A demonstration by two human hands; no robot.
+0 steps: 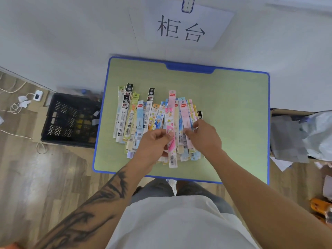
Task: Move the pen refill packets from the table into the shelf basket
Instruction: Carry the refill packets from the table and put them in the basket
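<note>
Two hands (154,141), one table (233,108), one black crate (70,119) — refill packets (140,119) too overlapped to count.

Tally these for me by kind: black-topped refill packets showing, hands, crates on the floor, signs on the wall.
Black-topped packets: 4
Hands, left hand and right hand: 2
Black crate: 1
Wall sign: 1
Total: 8
</note>
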